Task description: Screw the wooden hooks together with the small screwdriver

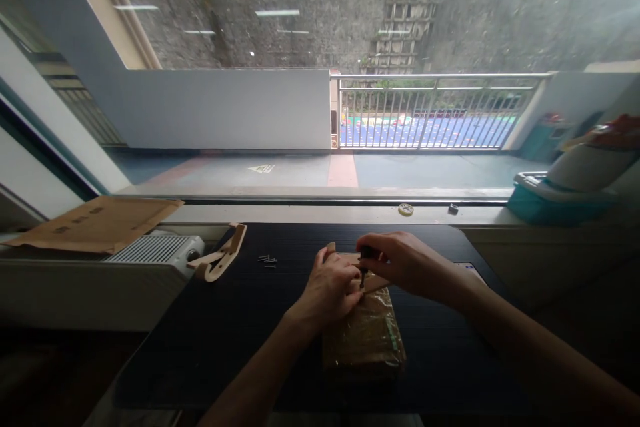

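Note:
My left hand (330,283) rests curled on a light wooden piece (373,280) that lies on a brown wrapped package (364,340) on the dark table (225,333). My right hand (403,261) pinches a small dark tool (364,265), its tip pointing down at the wooden piece between my two hands. Several small dark screws (269,260) lie on the table to the left of my hands. Farther left, a curved wooden part (220,259) leans at the table's corner.
A white radiator (150,250) with flat cardboard (97,221) above it stands at the left. On the window sill lie a small roll of tape (405,209) and a small dark item (453,209). A teal and white container (560,197) sits at the right.

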Motion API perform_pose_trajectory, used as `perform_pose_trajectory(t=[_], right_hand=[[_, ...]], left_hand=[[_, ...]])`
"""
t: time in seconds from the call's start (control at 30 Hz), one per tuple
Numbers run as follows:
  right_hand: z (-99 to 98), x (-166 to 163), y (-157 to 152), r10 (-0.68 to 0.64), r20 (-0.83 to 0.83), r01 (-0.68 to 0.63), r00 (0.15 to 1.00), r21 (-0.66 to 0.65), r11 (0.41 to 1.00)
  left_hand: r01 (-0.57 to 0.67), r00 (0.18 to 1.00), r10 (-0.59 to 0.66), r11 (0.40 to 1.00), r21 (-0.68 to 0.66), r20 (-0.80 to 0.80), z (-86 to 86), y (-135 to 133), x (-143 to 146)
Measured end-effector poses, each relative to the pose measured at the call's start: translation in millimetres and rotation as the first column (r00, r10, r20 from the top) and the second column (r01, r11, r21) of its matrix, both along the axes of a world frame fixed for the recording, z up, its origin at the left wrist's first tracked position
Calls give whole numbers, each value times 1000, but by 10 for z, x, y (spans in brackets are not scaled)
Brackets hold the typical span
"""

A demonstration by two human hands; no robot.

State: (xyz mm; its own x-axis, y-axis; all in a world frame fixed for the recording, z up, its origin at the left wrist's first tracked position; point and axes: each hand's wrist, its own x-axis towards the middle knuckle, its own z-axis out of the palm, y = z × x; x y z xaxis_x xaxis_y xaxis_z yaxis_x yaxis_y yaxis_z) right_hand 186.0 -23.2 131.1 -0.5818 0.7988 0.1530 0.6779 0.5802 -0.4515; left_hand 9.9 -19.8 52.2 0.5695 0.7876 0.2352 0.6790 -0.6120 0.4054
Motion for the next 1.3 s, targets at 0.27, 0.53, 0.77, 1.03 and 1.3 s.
perform_pose_trajectory(t=[0.27, 0.53, 0.77, 1.03, 1.3], right_hand=[[38, -49, 5, 23, 101, -28, 995, 41, 999], [-4, -33, -14, -61, 89, 56, 994, 56, 997], [53, -50, -28, -89, 191, 73, 977, 88, 993], [184, 41, 45, 137, 259, -145, 956, 12, 989], [76, 54, 153, 11, 279, -30, 960, 63, 998]], left_hand=[[10, 997, -10, 1000, -1, -82, 71, 70, 100], [1, 998, 2, 999, 38, -69, -26, 96, 100], [-2, 996, 6, 999, 51, -91, -22, 99, 112], [-8, 993, 14, 998, 55, -115, -52, 113, 107], [-5, 996, 7, 1000, 16, -86, -30, 117, 112]])
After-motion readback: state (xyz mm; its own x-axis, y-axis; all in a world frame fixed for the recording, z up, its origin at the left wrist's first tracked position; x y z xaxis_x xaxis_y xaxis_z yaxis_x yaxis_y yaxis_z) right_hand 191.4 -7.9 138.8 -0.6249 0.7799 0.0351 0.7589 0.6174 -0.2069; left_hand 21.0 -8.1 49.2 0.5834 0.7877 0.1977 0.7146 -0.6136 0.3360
